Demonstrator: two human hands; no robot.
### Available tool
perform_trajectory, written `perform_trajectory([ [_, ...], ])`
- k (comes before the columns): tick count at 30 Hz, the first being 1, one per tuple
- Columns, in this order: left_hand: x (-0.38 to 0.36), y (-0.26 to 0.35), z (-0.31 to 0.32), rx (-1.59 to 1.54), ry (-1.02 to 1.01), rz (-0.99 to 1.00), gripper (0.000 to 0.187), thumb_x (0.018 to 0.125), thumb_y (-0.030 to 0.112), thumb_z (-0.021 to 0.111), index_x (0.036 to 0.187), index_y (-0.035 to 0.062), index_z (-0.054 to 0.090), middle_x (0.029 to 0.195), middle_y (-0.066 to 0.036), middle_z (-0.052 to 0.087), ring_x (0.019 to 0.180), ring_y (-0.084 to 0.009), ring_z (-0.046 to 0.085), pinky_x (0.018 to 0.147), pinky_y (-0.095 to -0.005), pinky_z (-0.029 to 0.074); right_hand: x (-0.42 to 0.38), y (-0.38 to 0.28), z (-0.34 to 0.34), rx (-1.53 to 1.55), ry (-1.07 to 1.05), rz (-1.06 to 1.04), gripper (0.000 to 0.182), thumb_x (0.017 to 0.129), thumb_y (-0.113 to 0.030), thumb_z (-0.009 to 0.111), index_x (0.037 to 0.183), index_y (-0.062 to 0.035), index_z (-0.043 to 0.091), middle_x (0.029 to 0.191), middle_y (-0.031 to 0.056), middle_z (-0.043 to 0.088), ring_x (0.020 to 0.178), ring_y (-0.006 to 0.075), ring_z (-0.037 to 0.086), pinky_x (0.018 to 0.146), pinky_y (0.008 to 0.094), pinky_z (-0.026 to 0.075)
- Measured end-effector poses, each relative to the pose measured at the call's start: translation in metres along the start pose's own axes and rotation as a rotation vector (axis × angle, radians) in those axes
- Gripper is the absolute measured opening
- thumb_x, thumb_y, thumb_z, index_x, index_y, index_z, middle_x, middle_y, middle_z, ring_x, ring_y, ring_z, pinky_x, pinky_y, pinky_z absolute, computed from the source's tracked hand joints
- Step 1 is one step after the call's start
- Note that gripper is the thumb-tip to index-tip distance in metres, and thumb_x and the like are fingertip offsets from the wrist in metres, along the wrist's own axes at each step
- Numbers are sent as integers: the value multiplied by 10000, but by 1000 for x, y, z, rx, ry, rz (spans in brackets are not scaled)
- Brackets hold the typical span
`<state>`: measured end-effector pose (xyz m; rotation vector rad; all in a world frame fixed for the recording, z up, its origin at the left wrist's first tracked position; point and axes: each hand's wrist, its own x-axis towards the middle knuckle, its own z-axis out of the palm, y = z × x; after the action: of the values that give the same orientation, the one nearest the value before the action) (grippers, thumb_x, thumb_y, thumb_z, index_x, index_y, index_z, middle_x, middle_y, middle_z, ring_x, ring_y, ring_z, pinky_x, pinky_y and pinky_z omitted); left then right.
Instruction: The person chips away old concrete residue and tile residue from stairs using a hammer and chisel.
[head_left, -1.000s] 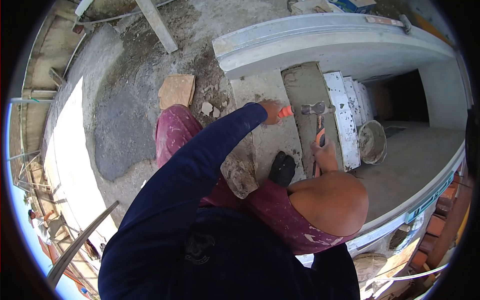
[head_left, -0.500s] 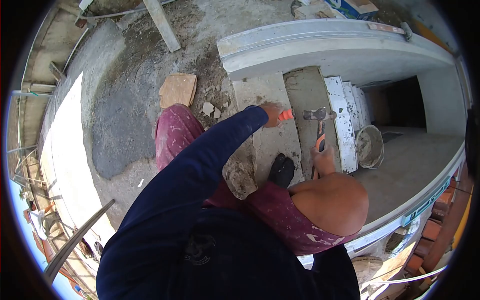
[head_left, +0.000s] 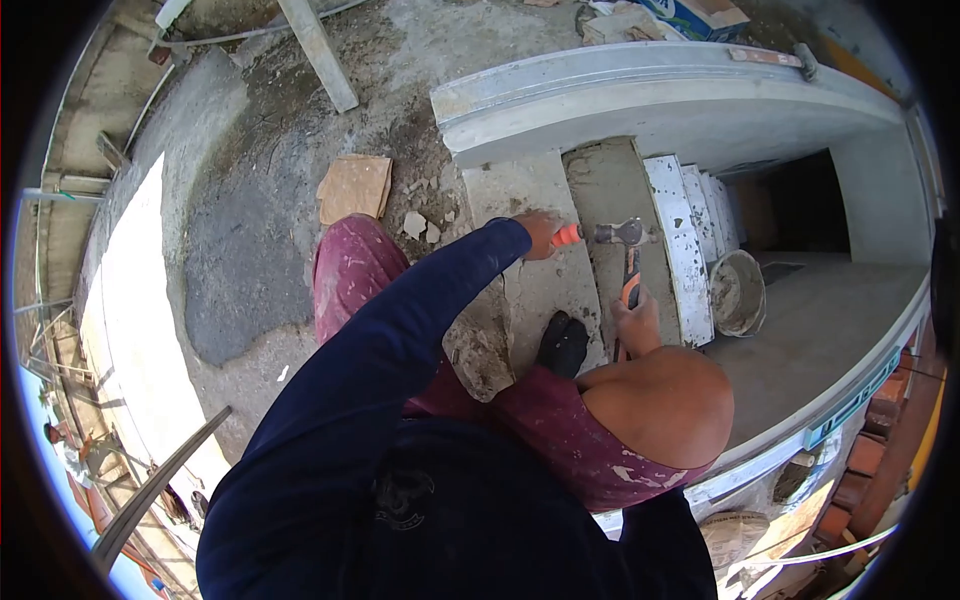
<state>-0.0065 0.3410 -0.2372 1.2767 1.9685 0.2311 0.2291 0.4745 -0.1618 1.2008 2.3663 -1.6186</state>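
My left hand is closed around an orange-handled chisel, whose blade is hidden. It lies low over the pale concrete step. My right hand grips the black-and-orange handle of a hammer. The hammer's metal head is in line with the chisel's orange end, a small gap apart. Beneath the hammer is a strip of grey, damp-looking mortar. My dark-covered foot rests on the step between my knees.
White speckled steps descend right toward a dark opening, beside a mortar-stained bucket. A low pale wall curves behind. A brown tile piece and rubble lie left. A distant person is at the far left.
The hammer head has shifted slightly left, closer to the chisel's end. My right hand has moved a little left with it. My left hand stays almost in place.
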Motion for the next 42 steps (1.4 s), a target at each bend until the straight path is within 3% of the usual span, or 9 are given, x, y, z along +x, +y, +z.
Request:
perform_trajectory([
  [7,1,-3,4,-40,34,12,511,803,292,694,1182,-15,543,1214,-229,565,1193,-385,520,1001,-440,419,20,-37,-37,590,374,-32,106,886,-43,584,890,-9,484,606,61,507,456,151,518,405,317,419],
  [9,3,-3,0,-30,-19,-24,524,803,292,698,1191,-23,541,1239,-231,556,1208,-387,510,1009,-434,416,25,16,3,43,171,-86,105,881,-35,587,895,-6,487,596,63,499,451,162,517,406,318,422],
  [11,-4,-5,0,-24,33,-3,523,807,295,699,1194,-19,541,1240,-230,560,1201,-386,516,1004,-432,419,14,42,24,89,-134,157,135,841,-101,629,871,14,564,692,122,599,520,183,579,486,347,448],
  [17,-126,-29,-41,-365,91,-33,478,818,330,705,1171,51,542,1104,-218,629,1053,-379,594,931,-444,450,-25,-13,31,25,-95,360,216,806,-111,664,960,20,590,724,122,617,648,258,639,641,395,501],
  [23,-197,-64,-51,-276,395,-232,391,842,301,716,1091,33,577,1011,-170,656,962,-353,625,865,-408,481,-43,51,86,-25,-96,291,255,806,-142,667,991,20,600,820,160,660,740,281,660,721,405,506],
  [27,-160,-32,-44,-632,386,-109,375,852,305,715,1073,33,581,1011,-169,653,963,-345,625,861,-399,481,-31,87,104,-75,-27,111,153,884,-101,613,926,1,507,589,80,549,421,177,528,391,330,410],
  [31,-119,-4,13,-547,423,-100,395,840,310,717,1091,39,576,1045,-186,649,1005,-361,614,882,-421,473,-35,51,90,17,-78,240,154,888,-100,610,915,-1,496,573,78,537,413,177,519,388,329,408],
  [37,-159,-14,14,-332,31,-155,418,809,294,731,1102,42,575,1057,-194,649,1007,-369,615,896,-433,472,-31,56,93,-13,-27,231,153,888,-86,606,925,14,496,572,88,544,417,176,528,391,325,416],
  [42,-142,-3,-40,-632,440,-113,404,801,229,718,1127,44,569,1051,-185,653,1000,-359,623,898,-413,479,-35,40,86,46,-57,304,158,883,-82,610,921,26,502,586,94,558,424,177,543,384,323,424],
])
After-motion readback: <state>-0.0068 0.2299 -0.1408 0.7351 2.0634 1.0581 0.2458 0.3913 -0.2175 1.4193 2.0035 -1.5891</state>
